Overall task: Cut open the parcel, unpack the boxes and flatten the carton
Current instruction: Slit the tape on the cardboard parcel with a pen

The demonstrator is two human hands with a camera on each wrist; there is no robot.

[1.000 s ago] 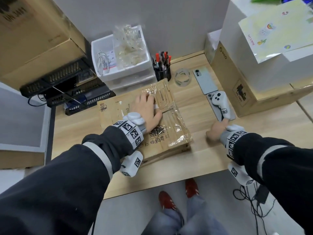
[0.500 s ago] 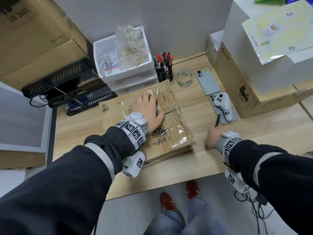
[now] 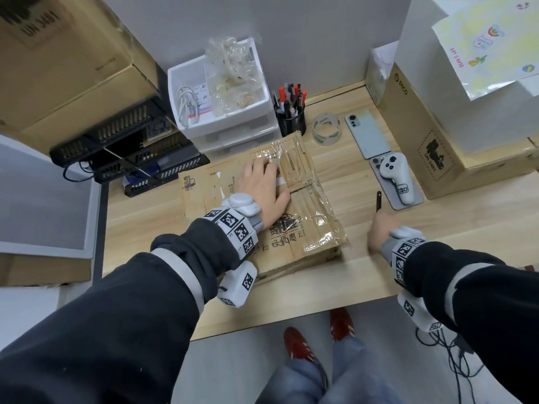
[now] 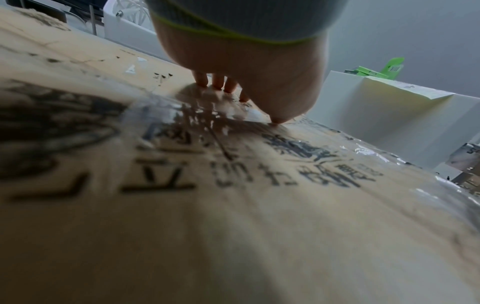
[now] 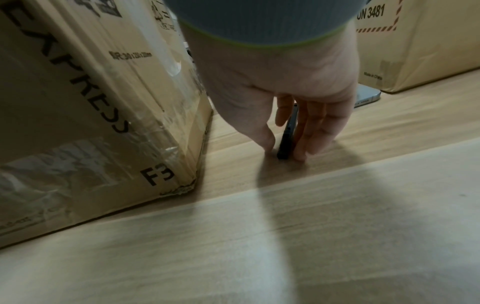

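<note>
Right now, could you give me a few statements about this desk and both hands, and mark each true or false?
1. The left hand lies flat on the taped parcel. True.
2. The parcel's top is already cut open. False: tape covers it, flaps closed.
3. The right hand holds a slim black cutter. True.
4. The pen cup stands on the parcel. False: it stands on the desk behind it.
</note>
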